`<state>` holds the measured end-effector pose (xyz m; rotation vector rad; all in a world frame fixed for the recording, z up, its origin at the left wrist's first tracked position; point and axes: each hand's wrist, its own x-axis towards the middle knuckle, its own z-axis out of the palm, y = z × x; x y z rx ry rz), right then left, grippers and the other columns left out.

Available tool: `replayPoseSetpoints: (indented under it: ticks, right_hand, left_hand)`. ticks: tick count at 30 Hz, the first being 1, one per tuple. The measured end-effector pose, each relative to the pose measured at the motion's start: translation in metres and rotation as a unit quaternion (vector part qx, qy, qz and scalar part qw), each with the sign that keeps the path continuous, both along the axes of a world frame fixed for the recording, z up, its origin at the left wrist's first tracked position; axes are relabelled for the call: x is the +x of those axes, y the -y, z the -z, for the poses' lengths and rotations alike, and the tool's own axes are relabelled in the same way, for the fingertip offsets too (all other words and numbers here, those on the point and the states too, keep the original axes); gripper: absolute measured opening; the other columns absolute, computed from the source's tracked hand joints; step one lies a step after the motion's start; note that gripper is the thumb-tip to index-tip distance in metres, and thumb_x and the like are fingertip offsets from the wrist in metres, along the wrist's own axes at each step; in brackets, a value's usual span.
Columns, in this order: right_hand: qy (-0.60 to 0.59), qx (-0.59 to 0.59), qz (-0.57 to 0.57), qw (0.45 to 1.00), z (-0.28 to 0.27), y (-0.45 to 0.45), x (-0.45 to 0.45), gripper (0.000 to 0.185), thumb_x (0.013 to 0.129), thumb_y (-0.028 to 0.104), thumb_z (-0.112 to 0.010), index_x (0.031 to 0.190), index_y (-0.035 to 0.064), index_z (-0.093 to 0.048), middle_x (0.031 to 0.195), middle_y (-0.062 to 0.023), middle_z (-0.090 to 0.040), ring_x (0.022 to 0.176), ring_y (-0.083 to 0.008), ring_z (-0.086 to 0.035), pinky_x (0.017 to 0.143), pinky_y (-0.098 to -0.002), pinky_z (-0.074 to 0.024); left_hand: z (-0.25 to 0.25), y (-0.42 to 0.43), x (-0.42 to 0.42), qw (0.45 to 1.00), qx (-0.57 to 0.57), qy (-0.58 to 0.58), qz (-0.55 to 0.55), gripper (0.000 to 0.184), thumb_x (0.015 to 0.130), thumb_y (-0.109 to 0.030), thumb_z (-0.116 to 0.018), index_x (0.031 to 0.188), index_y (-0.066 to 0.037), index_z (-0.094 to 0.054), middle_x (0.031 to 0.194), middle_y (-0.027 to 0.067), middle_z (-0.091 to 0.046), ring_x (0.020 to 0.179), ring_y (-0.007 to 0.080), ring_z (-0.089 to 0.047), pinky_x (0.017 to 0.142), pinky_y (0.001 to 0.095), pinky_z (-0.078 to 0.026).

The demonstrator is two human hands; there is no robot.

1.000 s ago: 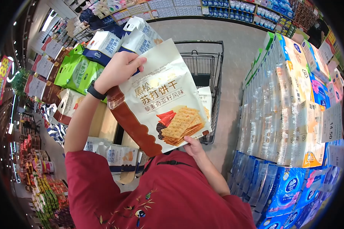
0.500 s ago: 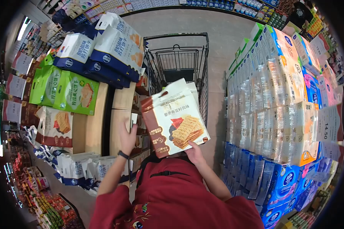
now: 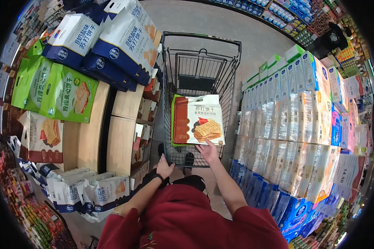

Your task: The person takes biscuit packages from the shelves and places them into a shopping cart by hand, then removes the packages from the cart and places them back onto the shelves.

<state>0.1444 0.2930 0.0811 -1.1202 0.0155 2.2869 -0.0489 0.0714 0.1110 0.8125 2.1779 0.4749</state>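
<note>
Aisle (image 3: 176, 18): one cart (image 3: 195, 83), right hand (image 3: 208, 152) touching one bag (image 3: 205, 118).

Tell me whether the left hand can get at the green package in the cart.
Probably, at its edge: the left hand is near the open-topped cart, and the green package shows at the left, but the brown-and-white cracker bag covers most of it.

This is a supermarket aisle. A wire shopping cart (image 3: 201, 79) stands on a grey floor (image 3: 183, 18) between displays of goods: branded cracker bags (image 3: 124, 41) stacked on wooden display stands (image 3: 122, 135) and shrink-wrapped tissue packs (image 3: 284, 120) piled high opposite. A printed price card (image 3: 347, 176) reads 14.50, and packed product shelves (image 3: 274, 16) line the far side.
</note>
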Motion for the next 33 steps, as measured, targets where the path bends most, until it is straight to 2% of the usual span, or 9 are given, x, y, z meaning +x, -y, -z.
replayPoseSetpoints:
  ticks: [1, 5, 14, 18, 19, 25, 28, 29, 33]
  right_hand:
    - [-0.003, -0.013, 0.0, 1.0, 0.013, -0.002, -0.008, 0.052, 0.091, 0.013, -0.066, 0.136, 0.007, -0.041, 0.138, -0.0139, -0.049, 0.133, -0.0322, -0.046, 0.112, -0.0539, -0.0394]
    - [0.044, -0.064, -0.019, 0.997, 0.049, -0.003, -0.027, 0.056, 0.091, 0.011, -0.066, 0.139, 0.0088, -0.038, 0.141, -0.0115, -0.043, 0.132, -0.0315, -0.041, 0.111, -0.0552, -0.0397]
    - [0.095, -0.053, -0.053, 0.993, 0.051, -0.004, -0.036, 0.054, 0.096, 0.017, -0.063, 0.144, 0.0113, -0.038, 0.146, -0.0105, -0.042, 0.134, -0.0306, -0.041, 0.109, -0.0621, -0.0373]
    - [0.105, -0.024, -0.073, 0.991, 0.045, 0.004, -0.039, 0.053, 0.099, 0.024, -0.062, 0.144, 0.011, -0.038, 0.146, -0.0117, -0.043, 0.135, -0.0299, -0.041, 0.108, -0.0635, -0.038]
    - [0.115, -0.025, -0.078, 0.99, 0.039, 0.004, -0.041, 0.053, 0.099, 0.025, -0.061, 0.145, 0.0109, -0.038, 0.146, -0.0119, -0.042, 0.135, -0.0299, -0.042, 0.108, -0.0635, -0.0382]
    - [0.244, 0.011, -0.146, 0.959, 0.057, 0.022, -0.034, 0.054, 0.102, 0.032, -0.056, 0.146, 0.0082, -0.034, 0.148, -0.0167, -0.04, 0.135, -0.0306, -0.046, 0.102, -0.0586, -0.0456]
    - [0.247, 0.027, -0.214, 0.945, 0.04, 0.042, -0.032, 0.051, 0.1, 0.031, -0.058, 0.142, 0.0082, -0.039, 0.143, -0.0161, -0.046, 0.128, -0.0291, -0.052, 0.096, -0.0515, -0.0502]
    - [0.25, 0.013, -0.234, 0.94, 0.031, 0.051, -0.032, 0.041, 0.099, 0.029, -0.06, 0.132, 0.0079, -0.049, 0.128, -0.0132, -0.059, 0.114, -0.0261, -0.061, 0.088, -0.0461, -0.0527]
    - [0.238, 0.093, -0.315, 0.914, -0.011, 0.094, -0.032, 0.029, 0.098, 0.025, -0.062, 0.121, 0.0079, -0.058, 0.107, -0.0078, -0.068, 0.093, -0.02, -0.067, 0.078, -0.0382, -0.0555]
  left_hand:
    - [0.005, -0.01, -0.002, 0.999, -0.037, -0.004, 0.001, 0.094, 0.085, -0.027, -0.07, 0.151, 0.014, -0.016, 0.133, 0.0321, -0.055, 0.125, 0.043, -0.054, 0.105, 0.0438, -0.045]
    - [0.027, -0.028, -0.017, 0.987, -0.156, 0.027, 0.026, 0.079, 0.092, -0.018, -0.061, 0.148, 0.015, -0.017, 0.106, 0.0324, -0.067, 0.104, 0.0456, -0.064, 0.091, 0.0476, -0.051]
    - [0.072, -0.019, -0.025, 0.953, -0.25, 0.035, 0.17, 0.078, 0.096, -0.013, -0.053, 0.149, 0.018, -0.004, 0.113, 0.0286, -0.068, 0.107, 0.0368, -0.067, 0.091, 0.0421, -0.052]
    - [0.063, -0.029, -0.024, 0.94, -0.299, 0.052, 0.153, 0.083, 0.096, -0.017, -0.049, 0.148, 0.021, 0.002, 0.121, 0.0269, -0.066, 0.11, 0.0306, -0.068, 0.097, 0.0399, -0.052]
    - [0.078, -0.023, -0.024, 0.924, -0.29, 0.033, 0.245, 0.08, 0.097, -0.015, -0.048, 0.15, 0.017, 0.003, 0.126, 0.0255, -0.064, 0.113, 0.0304, -0.067, 0.1, 0.0416, -0.05]
    - [0.106, -0.014, -0.023, 0.945, -0.275, 0.041, 0.173, 0.082, 0.097, -0.015, -0.049, 0.153, 0.011, 0.005, 0.126, 0.0258, -0.064, 0.115, 0.0317, -0.066, 0.101, 0.0415, -0.049]
    - [0.087, -0.017, -0.022, 0.962, -0.239, 0.037, 0.126, 0.077, 0.097, -0.019, -0.052, 0.154, 0.006, -0.008, 0.12, 0.0276, -0.066, 0.113, 0.0362, -0.066, 0.098, 0.0438, -0.051]
    - [0.076, -0.02, -0.025, 0.97, -0.218, 0.045, 0.094, 0.071, 0.097, -0.02, -0.052, 0.152, 0.005, -0.015, 0.118, 0.028, -0.066, 0.112, 0.038, -0.066, 0.097, 0.0454, -0.051]
    - [0.038, -0.007, -0.026, 0.988, -0.146, 0.031, 0.039, 0.051, 0.097, -0.027, -0.054, 0.138, 0.0, -0.038, 0.111, 0.0294, -0.067, 0.108, 0.0437, -0.065, 0.094, 0.0512, -0.05]
